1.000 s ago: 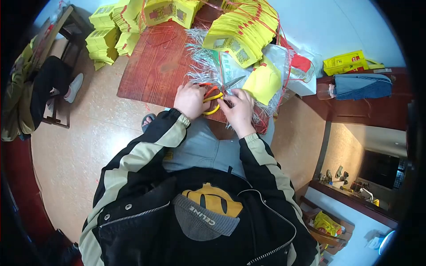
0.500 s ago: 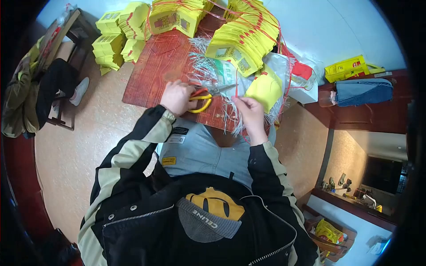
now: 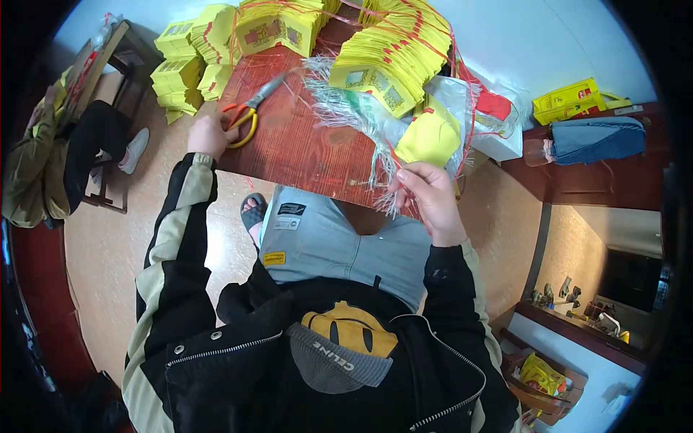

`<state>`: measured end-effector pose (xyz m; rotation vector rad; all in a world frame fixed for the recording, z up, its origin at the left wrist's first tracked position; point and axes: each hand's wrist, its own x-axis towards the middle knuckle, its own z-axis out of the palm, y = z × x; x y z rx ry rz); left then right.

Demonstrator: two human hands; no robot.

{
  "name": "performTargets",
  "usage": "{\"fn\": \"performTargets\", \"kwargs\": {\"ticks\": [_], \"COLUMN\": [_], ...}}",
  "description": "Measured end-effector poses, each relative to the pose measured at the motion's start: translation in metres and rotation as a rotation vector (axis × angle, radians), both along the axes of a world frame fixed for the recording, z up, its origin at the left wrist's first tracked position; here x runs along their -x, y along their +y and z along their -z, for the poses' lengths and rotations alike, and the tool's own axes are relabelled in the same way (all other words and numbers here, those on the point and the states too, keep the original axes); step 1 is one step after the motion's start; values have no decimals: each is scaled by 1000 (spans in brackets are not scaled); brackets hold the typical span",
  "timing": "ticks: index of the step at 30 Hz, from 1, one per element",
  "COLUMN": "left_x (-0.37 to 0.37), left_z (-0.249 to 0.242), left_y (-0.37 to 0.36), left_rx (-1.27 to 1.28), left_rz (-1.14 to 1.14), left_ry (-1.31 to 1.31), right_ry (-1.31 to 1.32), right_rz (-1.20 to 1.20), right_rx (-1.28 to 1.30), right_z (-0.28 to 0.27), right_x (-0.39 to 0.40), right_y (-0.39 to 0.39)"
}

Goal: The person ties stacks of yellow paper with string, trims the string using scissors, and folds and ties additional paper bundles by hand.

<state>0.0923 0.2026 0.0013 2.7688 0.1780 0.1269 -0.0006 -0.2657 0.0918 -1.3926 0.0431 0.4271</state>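
Note:
My left hand (image 3: 208, 137) is at the table's left front edge, its fingers closed at the handles of a pair of scissors (image 3: 249, 112). The scissors have orange and yellow handles, and their blades point away to the upper right. Over the front right edge of the table, my right hand (image 3: 431, 200) pinches a thin red plastic string (image 3: 394, 154), partly hidden by the fingers. Just beyond that hand lies a folded yellow card piece (image 3: 432, 137) on a frayed white woven sack (image 3: 367, 114). A long fanned stack of yellow printed cards (image 3: 390, 54) rests behind.
The red-brown wooden table (image 3: 289, 148) carries another yellow stack (image 3: 278, 27) at its back. More yellow bundles (image 3: 180, 68) stand on the floor at left. A white box (image 3: 505, 141) is at right. Far left, a seated person's leg (image 3: 101, 137) and shoe show.
My left hand has moved left with the scissors, away from the red string. My right hand has shifted slightly right and toward me. The camera view has shifted a little.

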Motion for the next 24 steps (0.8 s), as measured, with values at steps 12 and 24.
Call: {"fn": "performTargets", "kwargs": {"ticks": [12,24], "left_x": [15,41], "left_z": [-73,-136], "left_y": [-66,-152], "left_rx": [83,414], "left_rz": [424,868], "left_ry": [-349,277], "right_ry": [-26,-247], "right_rz": [-428,-317], "right_rx": [160,487], "right_z": [-82,-61], "right_x": [12,-39], "right_y": [48,53]}}
